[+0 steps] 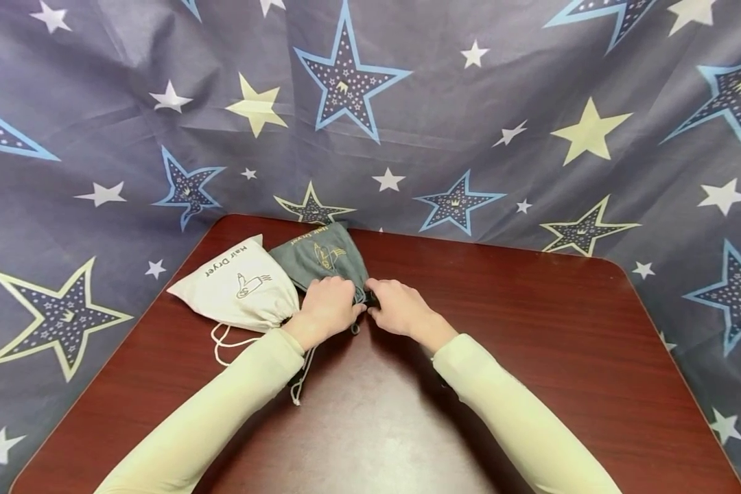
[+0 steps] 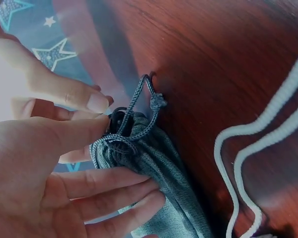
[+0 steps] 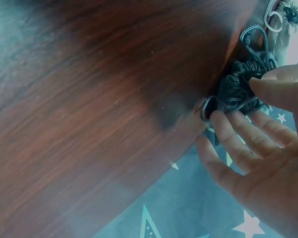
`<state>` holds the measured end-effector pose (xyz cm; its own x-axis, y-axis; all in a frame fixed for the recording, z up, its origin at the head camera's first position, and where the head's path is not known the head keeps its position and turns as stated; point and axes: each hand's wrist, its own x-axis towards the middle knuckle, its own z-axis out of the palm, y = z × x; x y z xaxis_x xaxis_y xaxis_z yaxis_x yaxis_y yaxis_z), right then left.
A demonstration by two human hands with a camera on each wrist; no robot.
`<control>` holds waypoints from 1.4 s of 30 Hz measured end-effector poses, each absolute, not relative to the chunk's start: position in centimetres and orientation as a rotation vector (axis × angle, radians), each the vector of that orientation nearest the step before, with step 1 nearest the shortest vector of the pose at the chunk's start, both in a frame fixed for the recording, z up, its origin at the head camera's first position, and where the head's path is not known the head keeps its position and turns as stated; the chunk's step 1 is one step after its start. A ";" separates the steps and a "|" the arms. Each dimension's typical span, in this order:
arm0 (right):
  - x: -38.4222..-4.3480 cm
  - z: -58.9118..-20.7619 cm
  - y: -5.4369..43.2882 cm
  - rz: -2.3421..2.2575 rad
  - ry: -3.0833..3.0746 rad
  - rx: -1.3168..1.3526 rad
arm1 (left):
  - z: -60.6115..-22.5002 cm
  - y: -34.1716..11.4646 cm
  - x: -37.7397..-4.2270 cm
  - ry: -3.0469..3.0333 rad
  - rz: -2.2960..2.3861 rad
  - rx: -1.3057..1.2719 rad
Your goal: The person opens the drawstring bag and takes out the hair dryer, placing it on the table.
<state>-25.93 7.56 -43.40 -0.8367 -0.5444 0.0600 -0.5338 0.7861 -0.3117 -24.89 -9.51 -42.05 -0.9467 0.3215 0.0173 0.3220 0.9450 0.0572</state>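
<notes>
A dark grey-green drawstring bag (image 1: 330, 255) with "Hair Dryer" lettering lies at the back left of the table. My left hand (image 1: 328, 305) grips it by the gathered neck, thumb on one side and fingers along the cloth in the left wrist view. From the other side my right hand (image 1: 403, 309) pinches at the bag's mouth; I cannot tell whether cloth or something black inside is between its fingertips. A knotted grey cord (image 2: 158, 102) loops out from the neck. Beside this bag lies a cream drawstring bag (image 1: 237, 285) with the same lettering, partly behind my left hand.
White cords (image 1: 221, 343) trail from the cream bag over the dark red wooden table (image 1: 531, 329). A grey curtain (image 1: 444, 123) printed with stars hangs right behind the table's far edge and round both sides.
</notes>
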 end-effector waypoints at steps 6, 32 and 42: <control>-25.5 -43.3 8.0 -0.491 2.919 -0.890 | -41.9 -9.2 -24.4 -3.101 -0.113 -0.525; -25.6 -44.6 8.6 -0.550 2.983 -0.939 | -41.7 -10.9 -22.9 -2.942 -0.454 -0.552; -25.8 -44.8 8.6 -0.533 3.037 -0.901 | -41.8 -11.6 -22.7 -2.850 -0.579 -0.415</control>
<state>-25.81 8.62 -44.83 -0.8404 -0.5177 0.1602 -0.5413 0.7880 -0.2934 -22.70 -11.61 -41.75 -0.9397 0.2315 0.2518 0.3113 0.8836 0.3497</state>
